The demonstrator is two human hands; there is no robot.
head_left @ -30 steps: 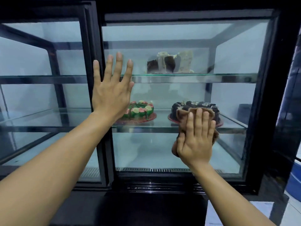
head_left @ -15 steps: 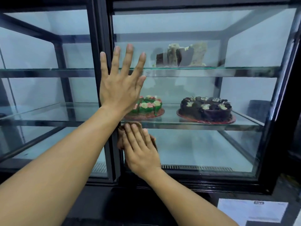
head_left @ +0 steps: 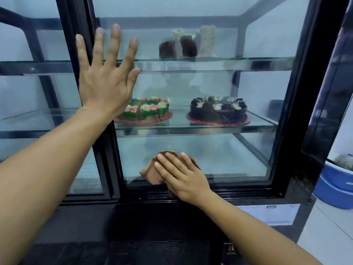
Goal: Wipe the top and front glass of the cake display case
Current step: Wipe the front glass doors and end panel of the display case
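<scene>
a black-framed display case [head_left: 305,92] is seen filling most of the view. its front glass [head_left: 219,155] is set between a dark upright post on the left and the frame on the right. two glass shelves are carried inside, an upper shelf [head_left: 229,63] and a middle shelf [head_left: 191,129].

the left hand [head_left: 106,83] is laid flat with fingers straight and spread, across the dark post and the upper left of the glass; nothing is held by it. a blue tub [head_left: 336,186] is seen at the right edge, beside the case.

the right hand [head_left: 183,176] is pressed with straight fingers onto a brown cloth [head_left: 152,174]. the cloth is flattened against the bottom of the front glass, at the lower frame, left of centre.

on the middle shelf a chocolate cake [head_left: 218,109] is set to the right and a green cake [head_left: 150,109] with pink and cream flowers to the left, partly hidden by the left hand. on the upper shelf a few cake slices [head_left: 188,44] are stood upright.
</scene>
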